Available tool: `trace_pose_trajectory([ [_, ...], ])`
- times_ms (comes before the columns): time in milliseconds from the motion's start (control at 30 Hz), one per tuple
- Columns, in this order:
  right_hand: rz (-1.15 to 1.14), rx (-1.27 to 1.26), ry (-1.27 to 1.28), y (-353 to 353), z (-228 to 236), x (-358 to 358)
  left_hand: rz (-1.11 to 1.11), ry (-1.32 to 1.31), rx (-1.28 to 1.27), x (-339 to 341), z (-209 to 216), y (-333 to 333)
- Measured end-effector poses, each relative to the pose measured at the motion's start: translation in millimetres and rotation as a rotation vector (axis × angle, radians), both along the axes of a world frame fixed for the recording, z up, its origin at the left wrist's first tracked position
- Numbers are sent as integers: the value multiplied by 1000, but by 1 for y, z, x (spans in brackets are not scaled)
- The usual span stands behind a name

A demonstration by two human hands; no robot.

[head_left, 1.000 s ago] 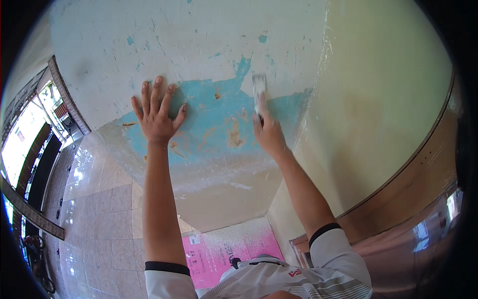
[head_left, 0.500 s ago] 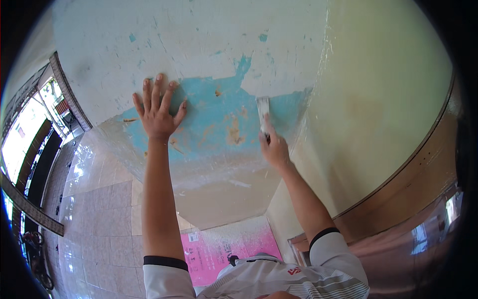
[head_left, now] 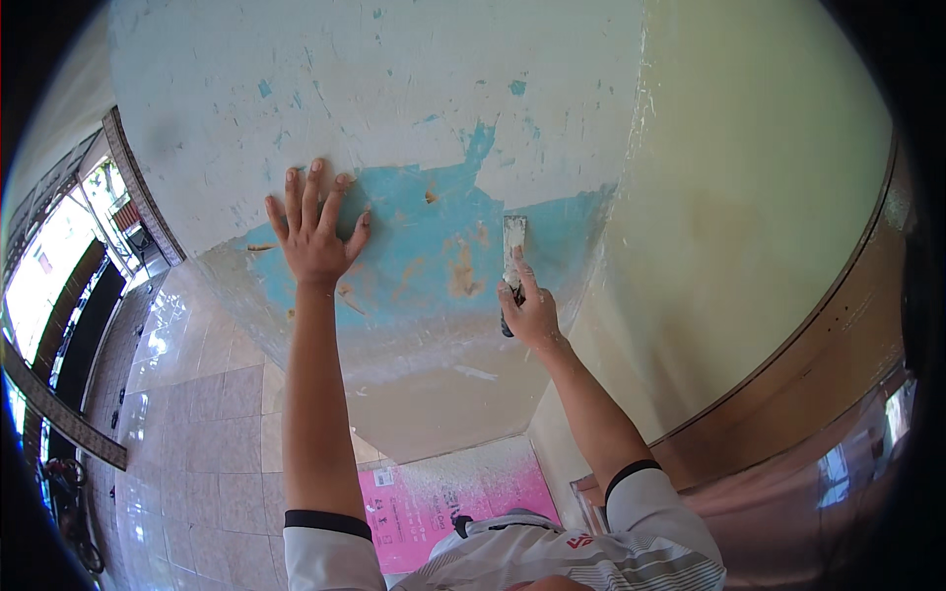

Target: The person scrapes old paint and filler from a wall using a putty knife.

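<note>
My left hand [head_left: 317,246] lies flat on the wall with its fingers spread, holding nothing. It covers the left end of a bare blue patch [head_left: 404,227] where the white coat [head_left: 394,89] is gone. In my right hand [head_left: 532,313] is a putty knife [head_left: 514,238] with a dark handle and a flat blade smeared white. My index finger stretches along the blade. The blade lies over the blue patch, just below the ragged edge of the white coat; whether it touches the wall I cannot tell. Brownish spots show within the blue.
A pale yellow-green wall [head_left: 759,197] meets the scraped wall at a corner on the right. Below it stands a brown wooden panel [head_left: 818,364]. A pink sheet [head_left: 424,512] sprinkled with pale flakes lies on the floor by my body. Shiny tiles [head_left: 217,424] stretch left toward a bright opening.
My right hand has drawn the putty knife down and slightly left, away from the edge of the white coat. My left hand stays pressed to the same spot on the wall.
</note>
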State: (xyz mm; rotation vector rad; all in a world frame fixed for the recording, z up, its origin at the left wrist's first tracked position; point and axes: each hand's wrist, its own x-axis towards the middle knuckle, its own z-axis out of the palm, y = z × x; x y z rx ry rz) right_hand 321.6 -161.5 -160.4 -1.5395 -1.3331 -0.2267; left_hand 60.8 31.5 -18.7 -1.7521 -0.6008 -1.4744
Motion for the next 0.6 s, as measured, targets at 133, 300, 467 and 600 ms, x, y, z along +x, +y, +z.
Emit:
trace_pose_trajectory([
  [133,40,46,21,2,12,-7,2,5,-9,-2,1,0],
  [300,72,-50,62,2,6,-12,9,-2,10,-3,-1,-1],
  [467,69,-33,114,3,10,-15,7,5,-6,-2,-1,-2],
  [600,83,5,103,5,18,-21,17,-22,-28,-3,0,-2],
])
